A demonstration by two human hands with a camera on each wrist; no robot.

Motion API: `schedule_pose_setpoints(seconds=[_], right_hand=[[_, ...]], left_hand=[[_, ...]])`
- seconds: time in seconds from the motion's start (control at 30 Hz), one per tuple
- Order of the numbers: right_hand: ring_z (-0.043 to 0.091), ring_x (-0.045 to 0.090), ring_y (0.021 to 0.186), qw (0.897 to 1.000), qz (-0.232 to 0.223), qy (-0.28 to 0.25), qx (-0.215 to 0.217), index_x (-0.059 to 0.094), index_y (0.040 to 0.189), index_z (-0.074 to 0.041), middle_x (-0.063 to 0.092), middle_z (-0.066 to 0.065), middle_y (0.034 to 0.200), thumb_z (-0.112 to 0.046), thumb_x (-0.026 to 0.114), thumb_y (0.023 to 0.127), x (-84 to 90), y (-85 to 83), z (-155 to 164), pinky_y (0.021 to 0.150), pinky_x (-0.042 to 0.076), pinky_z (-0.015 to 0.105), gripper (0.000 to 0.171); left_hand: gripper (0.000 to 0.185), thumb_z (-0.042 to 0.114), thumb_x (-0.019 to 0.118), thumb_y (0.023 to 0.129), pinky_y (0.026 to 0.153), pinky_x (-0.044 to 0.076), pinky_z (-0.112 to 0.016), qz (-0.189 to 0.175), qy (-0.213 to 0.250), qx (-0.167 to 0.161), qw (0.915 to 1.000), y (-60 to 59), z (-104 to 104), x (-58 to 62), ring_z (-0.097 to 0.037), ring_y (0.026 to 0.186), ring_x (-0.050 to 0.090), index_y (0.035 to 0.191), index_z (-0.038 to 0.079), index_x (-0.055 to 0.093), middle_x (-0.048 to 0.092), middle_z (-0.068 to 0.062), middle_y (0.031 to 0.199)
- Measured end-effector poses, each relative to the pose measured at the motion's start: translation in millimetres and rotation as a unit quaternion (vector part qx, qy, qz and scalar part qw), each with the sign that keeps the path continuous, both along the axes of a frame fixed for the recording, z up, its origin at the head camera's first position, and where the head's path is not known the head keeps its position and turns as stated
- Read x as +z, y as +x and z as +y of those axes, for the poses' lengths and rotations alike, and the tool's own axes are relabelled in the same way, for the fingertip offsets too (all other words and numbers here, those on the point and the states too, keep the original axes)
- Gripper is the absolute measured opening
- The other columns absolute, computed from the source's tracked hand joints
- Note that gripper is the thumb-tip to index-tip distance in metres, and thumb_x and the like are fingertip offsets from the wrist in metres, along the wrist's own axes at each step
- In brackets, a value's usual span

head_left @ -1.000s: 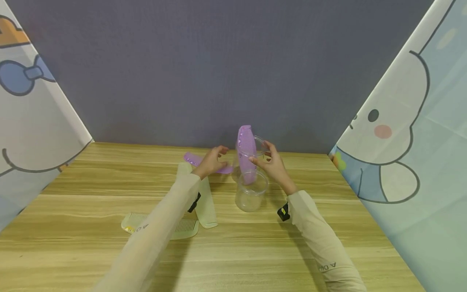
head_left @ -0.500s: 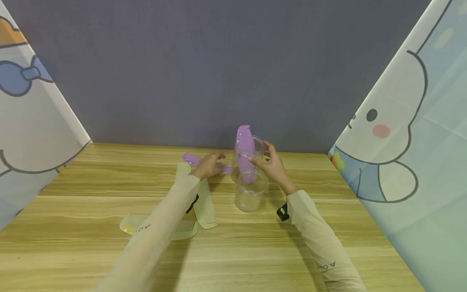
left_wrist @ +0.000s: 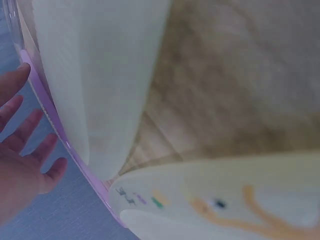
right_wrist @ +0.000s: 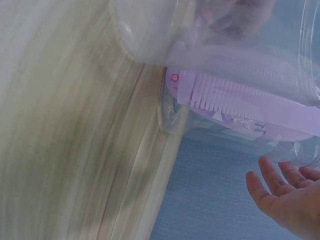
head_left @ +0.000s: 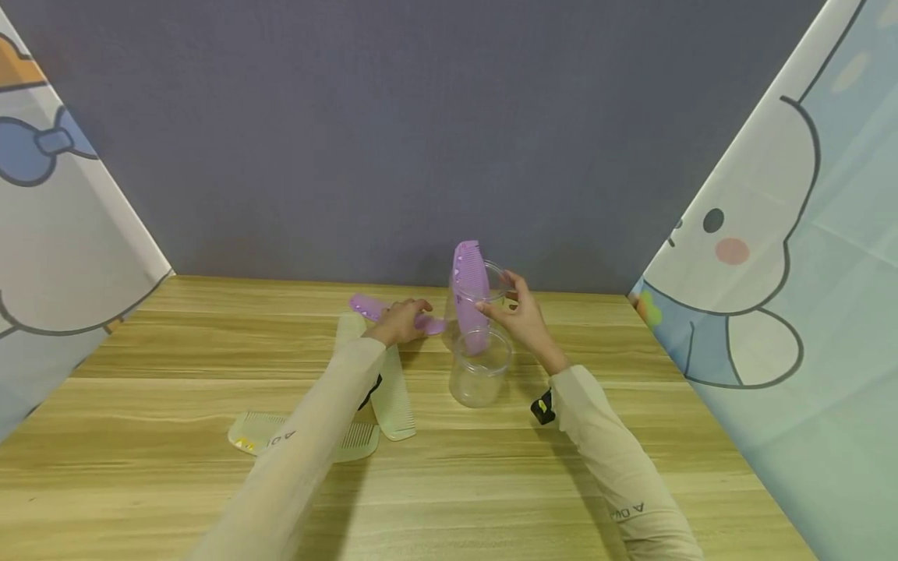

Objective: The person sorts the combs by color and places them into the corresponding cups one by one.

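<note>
My two long, pale cream fabric sleeves [head_left: 302, 444] bear small dark printed letters near the forearm. A black strap with a yellow spot [head_left: 542, 407] sits at my right wrist, and a black strap [head_left: 370, 391] at my left.
</note>
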State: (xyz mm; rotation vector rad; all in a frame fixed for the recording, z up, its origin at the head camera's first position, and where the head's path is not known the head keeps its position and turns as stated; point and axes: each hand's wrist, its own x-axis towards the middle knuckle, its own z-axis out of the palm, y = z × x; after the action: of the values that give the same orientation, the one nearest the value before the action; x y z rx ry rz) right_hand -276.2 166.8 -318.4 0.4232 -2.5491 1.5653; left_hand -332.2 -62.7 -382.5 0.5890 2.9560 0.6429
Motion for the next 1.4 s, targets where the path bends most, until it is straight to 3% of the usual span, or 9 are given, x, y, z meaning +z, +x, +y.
schedule_pose_setpoints(seconds=[0.93,1.4], right_hand=[[0.043,0.035,0.126,1.000,-0.008,0.006,-0.005,0.021,0.141,0.001,0.027,0.023,0.145,-0.016,0.070,0.081,2.4,0.7,-3,0.100,0.036,0.055,0.080],[0.043,0.035,0.126,1.000,-0.005,0.005,-0.006,0.021,0.141,0.002,0.028,0.023,0.145,-0.016,0.069,0.081,2.0,0.4,-3,0.100,0.036,0.055,0.079]], left_hand=[[0.047,0.013,0.065,0.084,0.102,0.029,-0.058,0.002,-0.025,-0.032,0.9992,-10.5,-1,-3.1,-0.032,0.118,0.049,0.128,0.010,0.048,0.055,-0.014,0.126],[0.050,0.011,0.071,0.078,0.101,0.030,-0.056,0.036,-0.019,-0.046,0.9981,-12.4,-2,-2.5,-0.032,0.120,0.047,0.124,0.010,0.052,0.050,-0.013,0.130]])
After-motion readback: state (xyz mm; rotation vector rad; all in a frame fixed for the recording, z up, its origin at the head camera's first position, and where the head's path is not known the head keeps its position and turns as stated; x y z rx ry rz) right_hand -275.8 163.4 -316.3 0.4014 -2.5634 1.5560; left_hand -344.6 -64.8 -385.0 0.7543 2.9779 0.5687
